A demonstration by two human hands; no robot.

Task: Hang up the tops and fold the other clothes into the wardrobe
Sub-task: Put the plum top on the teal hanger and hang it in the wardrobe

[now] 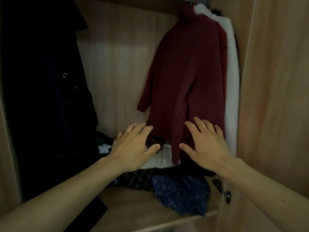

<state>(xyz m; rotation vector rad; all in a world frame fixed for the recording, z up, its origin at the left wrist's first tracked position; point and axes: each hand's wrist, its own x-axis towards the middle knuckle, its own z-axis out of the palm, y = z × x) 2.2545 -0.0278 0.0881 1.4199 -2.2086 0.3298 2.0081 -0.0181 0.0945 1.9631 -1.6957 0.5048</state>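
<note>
A dark red turtleneck top [189,77] hangs inside the wardrobe at the right, with a white garment [231,64] hanging behind it. My right hand [207,146] is spread, fingers straight, against the red top's lower hem. My left hand [133,144] is also spread, palm down over a pale folded garment [160,158] on the pile below. Neither hand holds anything. A blue patterned cloth [182,193] and a dark striped garment [137,180] lie at the front of the shelf.
A dark navy coat with metal snaps [46,91] hangs at the left. The wooden shelf [133,208] has a bare front strip. A metal door hinge [222,190] sits at the right, beside the open wardrobe door [275,81].
</note>
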